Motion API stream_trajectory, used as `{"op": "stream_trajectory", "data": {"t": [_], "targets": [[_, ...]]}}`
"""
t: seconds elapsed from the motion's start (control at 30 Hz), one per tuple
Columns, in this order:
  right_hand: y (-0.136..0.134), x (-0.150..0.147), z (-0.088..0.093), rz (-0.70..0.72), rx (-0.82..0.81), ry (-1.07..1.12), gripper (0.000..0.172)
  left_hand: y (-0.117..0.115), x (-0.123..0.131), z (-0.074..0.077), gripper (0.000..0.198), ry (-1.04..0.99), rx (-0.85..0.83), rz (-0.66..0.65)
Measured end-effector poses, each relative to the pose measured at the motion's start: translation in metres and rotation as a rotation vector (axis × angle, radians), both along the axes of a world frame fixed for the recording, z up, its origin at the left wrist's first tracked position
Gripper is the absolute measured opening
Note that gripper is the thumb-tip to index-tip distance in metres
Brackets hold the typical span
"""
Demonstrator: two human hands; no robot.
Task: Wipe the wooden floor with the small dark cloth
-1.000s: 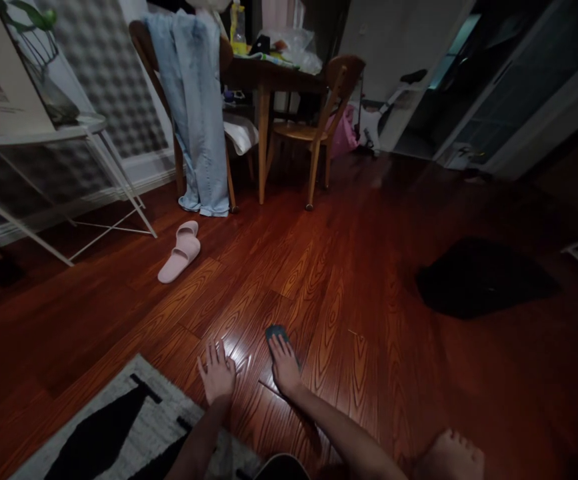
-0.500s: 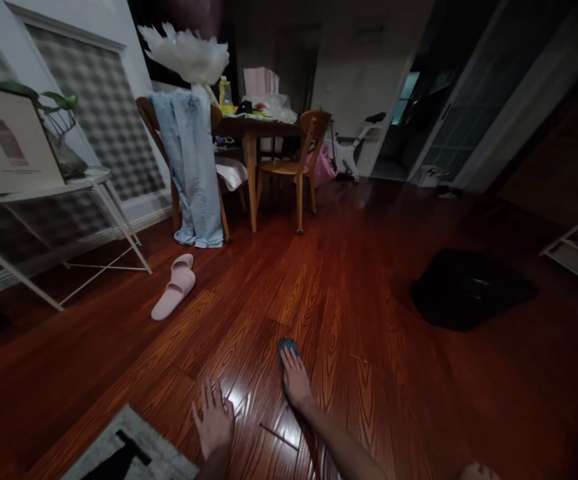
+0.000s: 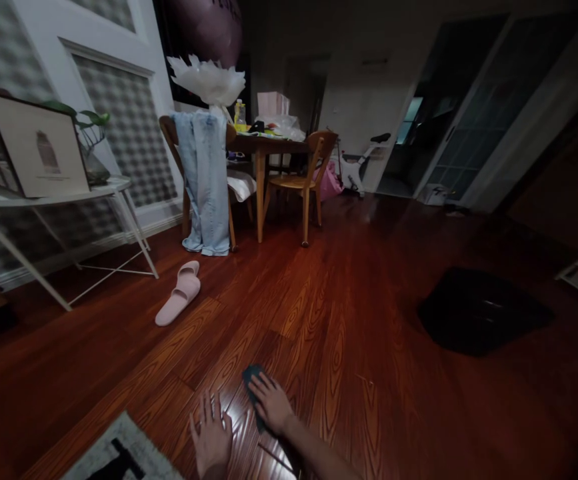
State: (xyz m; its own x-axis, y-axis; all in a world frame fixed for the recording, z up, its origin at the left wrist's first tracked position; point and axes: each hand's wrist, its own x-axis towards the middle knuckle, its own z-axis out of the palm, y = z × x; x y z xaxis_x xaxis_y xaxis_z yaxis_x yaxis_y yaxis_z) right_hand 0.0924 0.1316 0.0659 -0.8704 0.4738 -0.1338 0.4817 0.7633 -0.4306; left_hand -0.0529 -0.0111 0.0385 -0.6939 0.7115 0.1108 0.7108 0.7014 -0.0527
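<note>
On the glossy wood floor point(image 3: 313, 313) my right hand point(image 3: 273, 405) lies flat over a dark teal cloth point(image 3: 253, 375), pressing it down with outstretched fingers. Part of the cloth shows beyond the fingertips and along the hand's left side; the rest is hidden under the palm. To the left, my left hand point(image 3: 212, 427) is open with its fingers spread and holds nothing. It is on or just above the floor; I cannot tell whether it touches. A bright reflection shines between the two hands.
A grey mat point(image 3: 123, 450) with a black pattern lies at lower left. Pink slippers point(image 3: 179, 300) are ahead of it. A white side table point(image 3: 63, 197), jeans point(image 3: 203, 187) over a chair, a wooden chair point(image 3: 306, 180) and a dining table point(image 3: 260, 193) stand beyond. A black object point(image 3: 483, 310) sits at right.
My right hand has slid the cloth to the left and nearer to me, closer to my left hand. My left hand has stayed about in place. The view has tilted up slightly.
</note>
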Motion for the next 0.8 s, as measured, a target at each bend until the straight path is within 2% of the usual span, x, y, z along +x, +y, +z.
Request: {"op": "stream_trajectory", "data": {"t": [0.1, 0.17, 0.27, 0.4, 0.5, 0.6, 0.7, 0.8], "targets": [[0.036, 0.016, -0.001, -0.315, 0.066, -0.098, 0.066, -0.001, 0.001, 0.003, 0.058, 0.008, -0.003, -0.001], [0.05, 0.031, -0.009, -0.528, 0.116, -0.174, 0.068, -0.001, 0.001, 0.002, 0.057, 0.013, -0.01, 0.0], [0.049, 0.049, -0.033, -0.642, 0.205, -0.206, 0.068, -0.002, -0.001, -0.006, 0.058, 0.019, 0.004, 0.0], [0.021, 0.053, -0.074, -0.62, 0.265, -0.171, 0.073, -0.001, -0.004, -0.018, 0.057, 0.012, 0.074, -0.025], [-0.002, 0.044, -0.09, -0.548, 0.256, -0.135, 0.077, 0.0, -0.004, -0.021, 0.057, 0.005, 0.104, -0.015], [-0.009, 0.036, -0.083, -0.42, 0.226, -0.115, 0.081, 0.001, -0.003, -0.019, 0.058, 0.01, 0.11, 0.003], [0.001, 0.034, -0.063, -0.284, 0.172, -0.123, 0.082, 0.001, -0.002, -0.018, 0.058, -0.004, 0.1, 0.007], [0.013, 0.036, -0.047, -0.219, 0.153, -0.135, 0.082, 0.0, -0.002, -0.019, 0.059, -0.016, 0.102, 0.0]]}}
